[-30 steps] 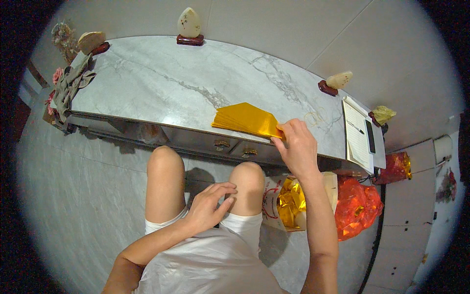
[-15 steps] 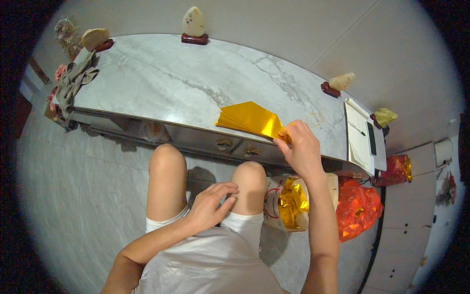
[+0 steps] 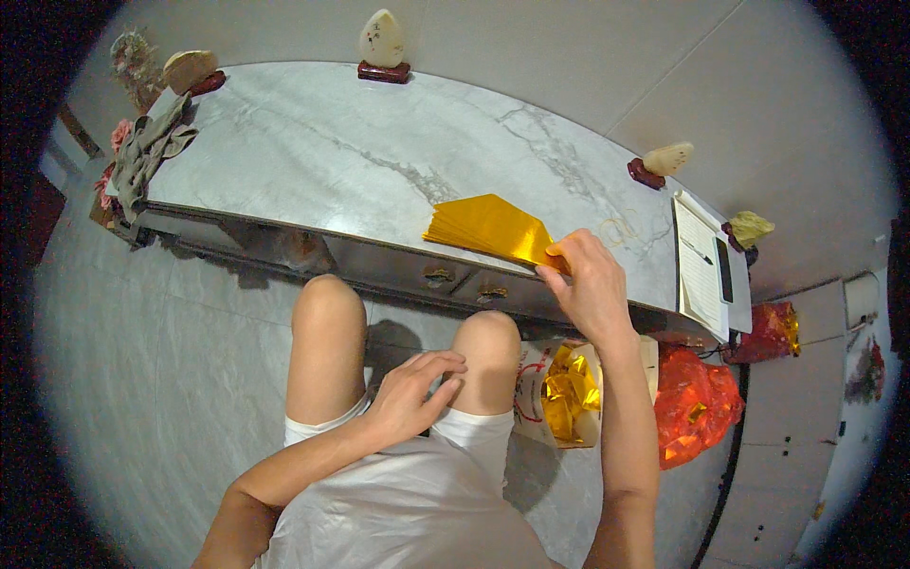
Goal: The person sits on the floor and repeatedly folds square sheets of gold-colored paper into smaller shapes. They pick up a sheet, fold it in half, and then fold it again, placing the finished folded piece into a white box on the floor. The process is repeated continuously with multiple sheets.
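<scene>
A fanned stack of gold foil paper [image 3: 493, 228] lies at the front edge of the marble-patterned cabinet top [image 3: 313, 161]. My right hand [image 3: 592, 284] pinches the stack's right end between thumb and fingers. My left hand [image 3: 415, 394] rests on my lap beside my right knee, its fingers loosely spread and holding nothing. Under my right forearm, on the floor, stands a paper bag [image 3: 533, 408] with folded gold foil pieces [image 3: 572, 394] inside.
A red plastic bag [image 3: 697, 408] sits right of the paper bag. Farther right on the cabinet lie a notebook [image 3: 700, 284], a pen [image 3: 699, 251] and a phone [image 3: 724, 270]. Carved stones on stands [image 3: 383, 71] line the back edge. Grey gloves [image 3: 152, 152] lie at the left end.
The whole view has shifted slightly. My right hand keeps its pinch on the gold paper stack, and my left hand stays on my lap.
</scene>
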